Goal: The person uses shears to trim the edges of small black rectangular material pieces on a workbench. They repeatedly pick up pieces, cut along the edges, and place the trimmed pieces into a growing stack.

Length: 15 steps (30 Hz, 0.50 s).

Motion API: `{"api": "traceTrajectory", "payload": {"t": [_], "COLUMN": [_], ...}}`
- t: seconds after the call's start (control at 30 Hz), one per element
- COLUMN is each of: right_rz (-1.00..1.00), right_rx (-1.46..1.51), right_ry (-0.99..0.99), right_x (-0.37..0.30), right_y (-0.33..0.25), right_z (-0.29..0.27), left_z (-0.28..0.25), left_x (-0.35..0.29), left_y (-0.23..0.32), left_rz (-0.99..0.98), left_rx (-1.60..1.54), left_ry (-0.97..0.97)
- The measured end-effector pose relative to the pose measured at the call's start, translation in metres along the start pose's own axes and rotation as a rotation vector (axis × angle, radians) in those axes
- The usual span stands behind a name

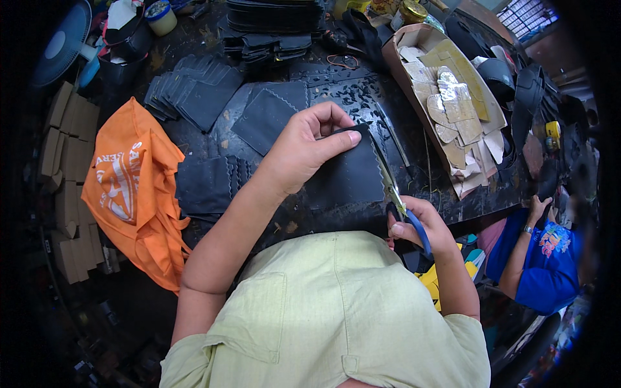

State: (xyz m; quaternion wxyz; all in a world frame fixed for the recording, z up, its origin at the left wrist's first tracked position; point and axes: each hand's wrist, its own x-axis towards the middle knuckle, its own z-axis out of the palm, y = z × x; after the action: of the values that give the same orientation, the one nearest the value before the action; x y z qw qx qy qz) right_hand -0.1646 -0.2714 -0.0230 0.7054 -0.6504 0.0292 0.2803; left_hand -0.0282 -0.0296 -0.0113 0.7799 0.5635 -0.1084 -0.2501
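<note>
My left hand (317, 139) pinches the top edge of a black leather-like piece (346, 178) between thumb and fingers. The piece hangs over the near part of the dark table, its right edge cut in a zigzag. In my right hand (420, 223) are scissors (394, 187) with blue handles, their blades pointing up and away along that right edge. Blade tips lie close to the piece's top right corner, near my left thumb. Small black offcuts (352, 90) are scattered on the table just beyond. Another black piece (268, 116) lies flat behind my left wrist.
Stacked black pieces (272, 32) stand at the back, with more fanned pieces (197, 90) at the left. A cardboard box (414, 77) of templates sits at the right. An orange cloth bag (132, 187) hangs at the left edge. A person in blue (540, 258) works at the right.
</note>
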Motion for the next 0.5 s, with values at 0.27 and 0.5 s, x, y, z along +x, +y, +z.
{"api": "traceTrajectory", "payload": {"t": [0.27, 0.5], "right_rz": [-0.080, -0.056], "right_rx": [0.168, 0.067], "right_ry": [-0.140, 0.028], "right_x": [0.006, 0.010], "right_y": [-0.001, -0.005], "right_z": [0.003, 0.015], "left_z": [0.005, 0.023], "left_x": [-0.003, -0.005], "left_y": [-0.003, -0.017], "left_rz": [-0.102, 0.003], "left_rx": [-0.167, -0.203], "left_ry": [-0.082, 0.048]}}
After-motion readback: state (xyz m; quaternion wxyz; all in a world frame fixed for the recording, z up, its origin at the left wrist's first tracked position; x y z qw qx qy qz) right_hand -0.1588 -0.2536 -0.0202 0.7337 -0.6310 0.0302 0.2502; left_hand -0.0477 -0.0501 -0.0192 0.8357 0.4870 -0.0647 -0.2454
